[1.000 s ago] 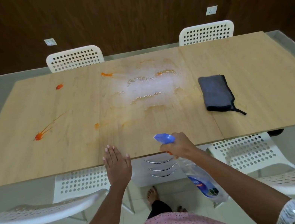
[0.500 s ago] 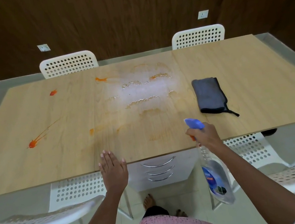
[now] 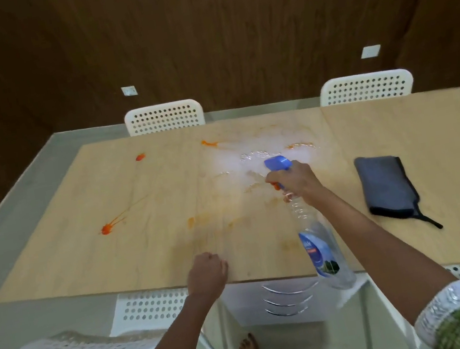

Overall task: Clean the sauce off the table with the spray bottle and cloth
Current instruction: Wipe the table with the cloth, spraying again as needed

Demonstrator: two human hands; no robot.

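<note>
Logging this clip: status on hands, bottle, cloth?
Right hand grips spray bottle over the table. Left hand fisted at near edge, empty. Cloth untouched; sauce unwiped.

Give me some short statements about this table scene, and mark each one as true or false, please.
1. The right hand holds the spray bottle. True.
2. The grey cloth is in the left hand. False: it lies on the table, untouched, and the left hand rests on the near edge.
3. Orange sauce marks the table. True.
4. The bottle's head is red. False: it is blue.
5. The left hand's fingers are spread flat. False: they are curled into a fist.
</note>
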